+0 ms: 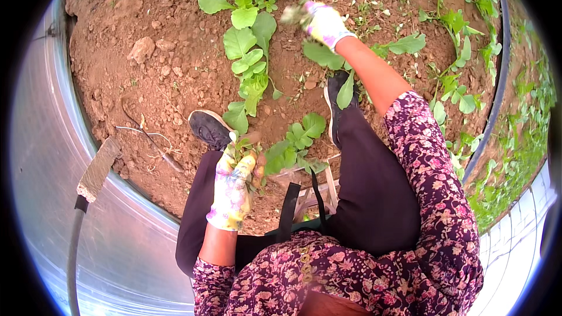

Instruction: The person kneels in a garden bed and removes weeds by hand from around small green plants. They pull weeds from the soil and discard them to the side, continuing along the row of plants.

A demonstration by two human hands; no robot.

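Note:
My left hand [232, 184], in a floral work glove with soiled fingers, is closed around a bunch of small green weeds [239, 145] above my left knee. My right hand [325, 24], in a matching glove, reaches forward low over the soil. Its fingertips are motion-blurred and grey-green, so whether they hold weeds cannot be told. Just left of it grows a row of broad-leaved seedlings [240, 44]. A large leaf [324, 55] lies beneath my right wrist. Small low weeds [369, 17] dot the ground to its right.
A hoe [99, 171] leans at the left against plastic sheeting [48, 109]. Near it lie a stick [149, 136] and white string [127, 128]. A dark irrigation hose [505, 52] runs along the right. My shoes [210, 129] straddle the plants, and a stool frame [331, 184] shows between my legs.

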